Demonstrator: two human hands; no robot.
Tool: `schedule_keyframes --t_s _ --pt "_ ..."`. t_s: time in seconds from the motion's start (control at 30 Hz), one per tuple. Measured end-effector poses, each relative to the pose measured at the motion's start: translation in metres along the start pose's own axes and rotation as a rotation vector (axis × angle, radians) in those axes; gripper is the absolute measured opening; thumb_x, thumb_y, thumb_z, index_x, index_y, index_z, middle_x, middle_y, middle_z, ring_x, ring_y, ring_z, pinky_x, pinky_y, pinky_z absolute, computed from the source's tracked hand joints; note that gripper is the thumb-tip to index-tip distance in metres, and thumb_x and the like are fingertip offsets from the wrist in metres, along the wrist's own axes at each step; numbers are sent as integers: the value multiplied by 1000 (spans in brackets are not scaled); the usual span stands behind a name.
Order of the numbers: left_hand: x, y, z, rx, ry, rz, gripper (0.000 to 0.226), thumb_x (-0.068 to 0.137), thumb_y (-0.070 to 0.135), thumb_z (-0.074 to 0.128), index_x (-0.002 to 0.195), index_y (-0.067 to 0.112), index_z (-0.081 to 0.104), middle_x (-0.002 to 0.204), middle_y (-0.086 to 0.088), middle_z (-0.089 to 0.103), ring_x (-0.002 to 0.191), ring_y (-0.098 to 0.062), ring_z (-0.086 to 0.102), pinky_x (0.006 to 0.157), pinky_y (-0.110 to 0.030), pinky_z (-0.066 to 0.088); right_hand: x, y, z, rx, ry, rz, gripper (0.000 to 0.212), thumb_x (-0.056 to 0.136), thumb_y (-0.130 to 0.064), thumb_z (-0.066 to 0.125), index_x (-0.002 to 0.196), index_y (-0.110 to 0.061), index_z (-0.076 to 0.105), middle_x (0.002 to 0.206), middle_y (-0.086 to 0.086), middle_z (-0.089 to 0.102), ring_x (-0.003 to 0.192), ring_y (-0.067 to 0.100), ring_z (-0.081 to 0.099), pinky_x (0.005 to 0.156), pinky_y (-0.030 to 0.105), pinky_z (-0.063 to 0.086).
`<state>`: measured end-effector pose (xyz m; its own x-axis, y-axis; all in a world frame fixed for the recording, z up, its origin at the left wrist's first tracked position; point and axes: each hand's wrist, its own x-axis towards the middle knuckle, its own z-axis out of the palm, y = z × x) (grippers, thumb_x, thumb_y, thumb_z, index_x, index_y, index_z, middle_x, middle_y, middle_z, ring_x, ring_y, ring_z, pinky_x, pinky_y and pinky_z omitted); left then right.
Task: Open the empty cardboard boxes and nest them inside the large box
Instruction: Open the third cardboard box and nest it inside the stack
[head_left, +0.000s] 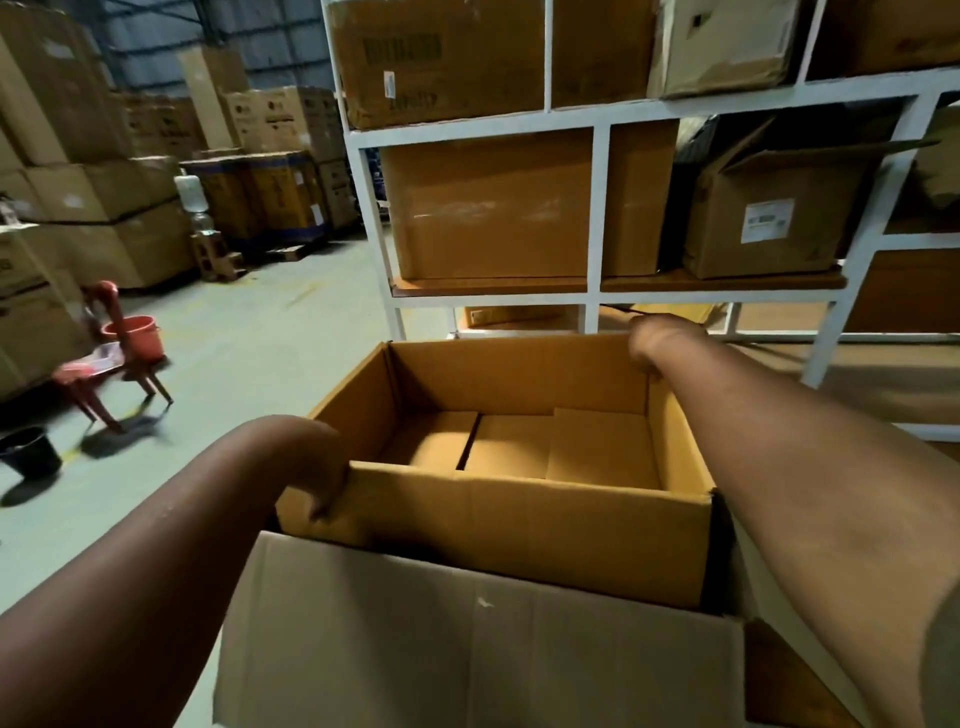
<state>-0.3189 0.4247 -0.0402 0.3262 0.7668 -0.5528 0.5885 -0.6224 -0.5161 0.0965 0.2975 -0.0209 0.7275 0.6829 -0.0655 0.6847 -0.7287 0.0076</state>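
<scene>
Head view: 1 open brown box (493, 530) is held over 1 larger pale box (467, 649), its lower part already inside the pale box's mouth, near wall behind the pale front flap. Left hand (324, 488) grips the brown box's near-left corner, fingers curled over the rim. Right hand (652, 345) is at the far-right corner — blurred, probably hooked over the rim, but I cannot tell the finger state. Brown box interior is empty, bottom flaps closed with a dark gap between them.

Risk: the fit looks tight, so a tilted drop could jam a corner on the pale box's rim or crush a flap; fingers could get pinched between walls.

Count: 2 hands, 2 working boxes, 1 white shelf rack (597, 208), 1 red chair (104, 364), 1 red bucket (132, 332).
</scene>
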Motion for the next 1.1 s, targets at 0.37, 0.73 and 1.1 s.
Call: schedule_keyframes --t_s 0.37,0.73,1.1 --pt "-102 118 -65 -452 332 557 66 89 55 85 146 32 62 124 9 71 110 -15 68 97 -41 63 -48 -48 -33 -23 -63 -378 57 111 -48 61 162 -24 51 157 9 58 144 33 56 111 46 52" --pt "-93 132 -69 -388 487 549 41 95 40 83 133 28 72 113 8 73 97 -12 71 90 -35 66 -185 25 -32 284 -363 -577 46 101 -76 53 123 -42 75 123 -19 72 116 5 65 97 34 54" --pt "-26 201 -26 -329 272 633 24 107 42 65 125 31 77 112 7 74 101 -13 70 96 -36 62 -176 18 99 49 -471 -365 48 111 -60 52 142 -28 70 129 -6 71 116 20 67 101 42 59"
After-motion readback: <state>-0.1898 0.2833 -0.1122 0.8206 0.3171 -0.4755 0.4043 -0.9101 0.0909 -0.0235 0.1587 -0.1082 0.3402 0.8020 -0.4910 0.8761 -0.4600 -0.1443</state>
